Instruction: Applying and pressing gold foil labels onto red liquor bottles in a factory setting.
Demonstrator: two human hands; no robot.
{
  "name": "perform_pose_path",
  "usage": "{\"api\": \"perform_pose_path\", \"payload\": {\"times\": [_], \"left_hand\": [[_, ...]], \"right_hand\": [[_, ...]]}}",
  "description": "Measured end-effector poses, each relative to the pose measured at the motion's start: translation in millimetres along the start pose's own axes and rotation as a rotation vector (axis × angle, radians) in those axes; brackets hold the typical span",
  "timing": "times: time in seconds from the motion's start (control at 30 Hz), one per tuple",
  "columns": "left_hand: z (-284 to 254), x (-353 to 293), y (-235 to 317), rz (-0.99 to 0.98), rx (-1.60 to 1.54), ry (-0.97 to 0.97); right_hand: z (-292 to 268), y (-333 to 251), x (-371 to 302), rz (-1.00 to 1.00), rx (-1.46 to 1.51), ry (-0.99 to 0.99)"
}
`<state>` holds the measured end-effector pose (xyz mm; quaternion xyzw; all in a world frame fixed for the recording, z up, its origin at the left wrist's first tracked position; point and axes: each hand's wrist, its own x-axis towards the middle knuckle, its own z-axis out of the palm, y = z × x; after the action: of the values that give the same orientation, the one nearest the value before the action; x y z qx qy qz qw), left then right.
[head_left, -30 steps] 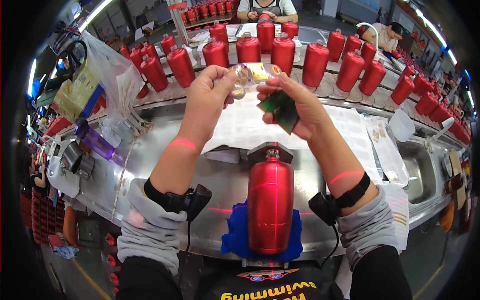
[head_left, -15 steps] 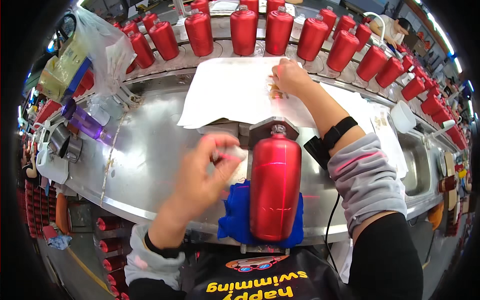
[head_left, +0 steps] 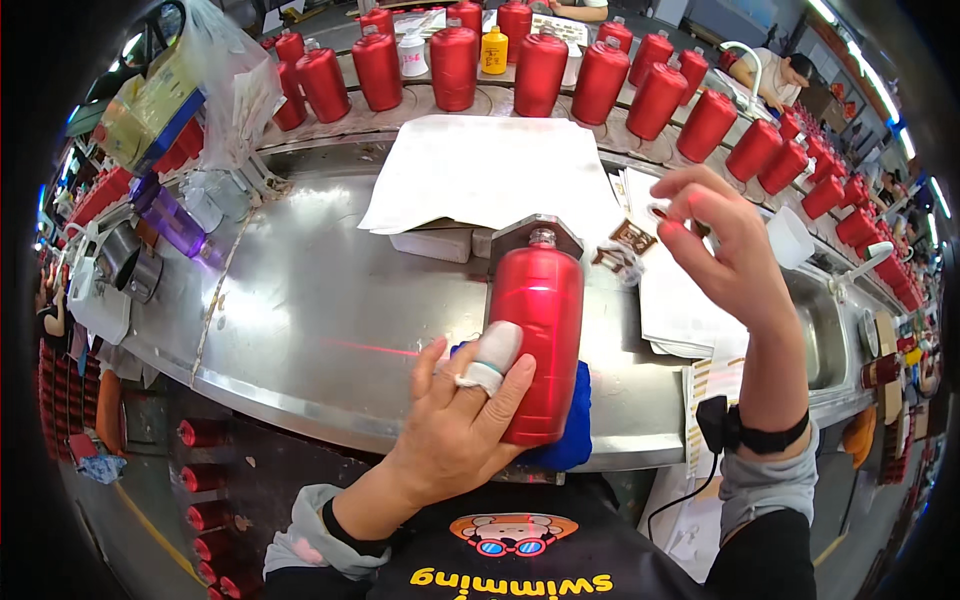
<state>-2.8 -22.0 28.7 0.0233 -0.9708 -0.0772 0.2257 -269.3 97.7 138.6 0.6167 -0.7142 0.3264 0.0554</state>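
Observation:
A glossy red bottle [head_left: 545, 320] lies tilted on a blue cloth [head_left: 568, 432], its neck resting at a dark angular holder [head_left: 578, 243]. My left hand [head_left: 450, 430] is spread against the bottle's lower left side, thumb and a finger touching it. A white wrap [head_left: 492, 362] covers that finger. Off to the right, my right hand [head_left: 730, 240] hovers above a paper stack [head_left: 685, 310] with curved fingers apart. Near its thumb are a small gold-brown printed piece [head_left: 632, 238] and a crumpled pale scrap [head_left: 618, 262]; whether they lie or hang is unclear.
White sheets [head_left: 480, 170] lie behind the bottle on the metal table [head_left: 300, 300]. Red bottles [head_left: 540, 75] line a curved conveyor at the back, with a yellow bottle [head_left: 494, 50] among them. A purple bottle [head_left: 170, 220] stands left; a sink [head_left: 825, 330] sits right.
My left hand came down onto the bottle. My right hand left the white sheets, moving right and nearer me. The conveyor bottles shifted, and printed pieces now show beside the bottle.

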Motion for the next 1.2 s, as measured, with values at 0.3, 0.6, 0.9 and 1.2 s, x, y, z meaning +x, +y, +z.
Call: {"api": "perform_pose_path", "payload": {"times": [0.3,0.6,0.9,1.2], "left_hand": [[24.4,-4.3,-0.6,-0.088,-0.303,0.134],[32.2,20.3,-7.7,-0.338,-1.005,0.213],[49.1,38.9,-7.6,-0.51,-1.091,0.255],[46.8,37.9,-8.0,-0.497,-1.169,0.225]], "right_hand": [[-17.7,-38.7,-14.2,-0.106,0.197,-0.131],[60.1,-13.3,-9.2,0.111,0.313,-0.203],[82.6,-7.6,-18.6,0.167,0.377,-0.058],[86.7,-7.6,-21.2,0.167,0.389,-0.025]]}}
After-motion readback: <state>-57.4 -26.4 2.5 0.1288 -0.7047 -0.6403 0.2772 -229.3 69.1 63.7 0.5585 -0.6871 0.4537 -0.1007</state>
